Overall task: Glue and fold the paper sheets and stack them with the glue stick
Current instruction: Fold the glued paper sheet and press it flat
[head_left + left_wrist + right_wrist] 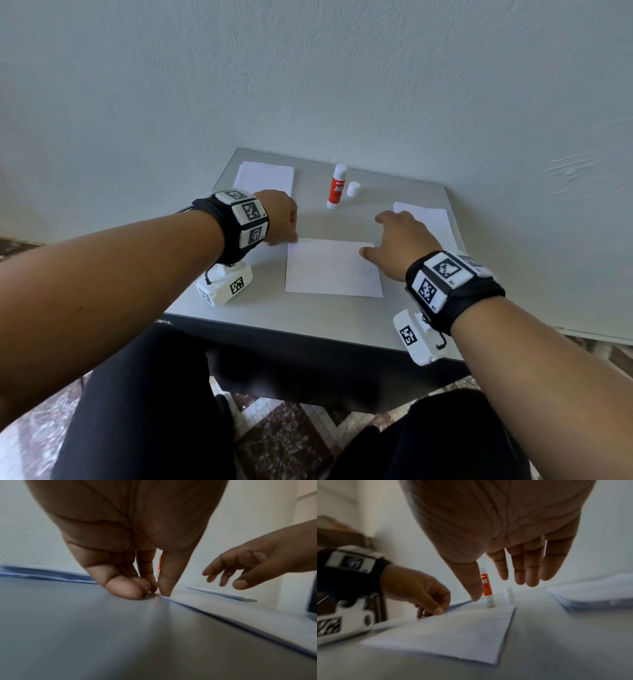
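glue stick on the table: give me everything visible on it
The glue stick stands upright near the table's far edge, between the two paper stacks. White plastic tube with an orange-red label; the lettering reads roughly "glue stick". Its top is rounded and white. A small white cap stands apart just to its right, so it appears uncapped. Neither hand touches it; only its base meets the table.

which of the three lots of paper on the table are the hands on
The middle sheet, nearest the table's front edge: left hand pinches its far-left corner.
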